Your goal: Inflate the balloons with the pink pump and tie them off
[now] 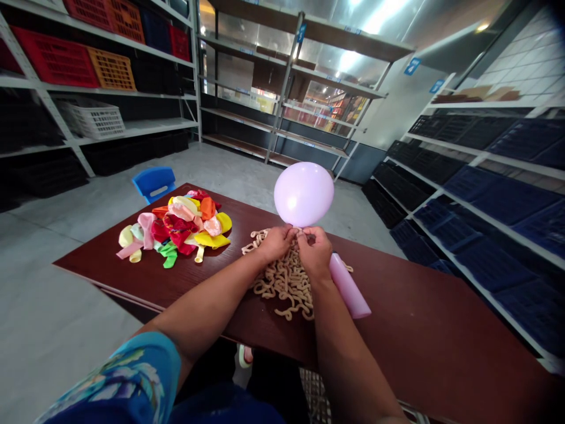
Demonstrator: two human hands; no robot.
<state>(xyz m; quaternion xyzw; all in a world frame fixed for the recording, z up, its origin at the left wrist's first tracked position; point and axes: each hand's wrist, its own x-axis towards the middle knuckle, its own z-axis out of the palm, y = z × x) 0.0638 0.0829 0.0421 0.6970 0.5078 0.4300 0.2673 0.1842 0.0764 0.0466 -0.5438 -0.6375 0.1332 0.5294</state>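
- found balloon, lilac and inflated, held upright just above the worktop, neck downward between both hands.
- noted left hand closed, fingertips clamped on the neck; judged a pinch to hold the air in.
- noted right hand closed likewise, fingers pressed on the same neck and touching the left hand; exact grip partly hidden.
- observed both hands directly over a beige pile of looped bands or cords, cannot tell which; judged placed for easy reach.
- recorded pink tube, likely a pump, lying flat just beside the right wrist, out of the grip yet near.
- recorded heap of flat balloons in mixed colours, well apart to the left, clear of the hands.
- logged blue chair beyond the far edge, with crates on shelves behind.
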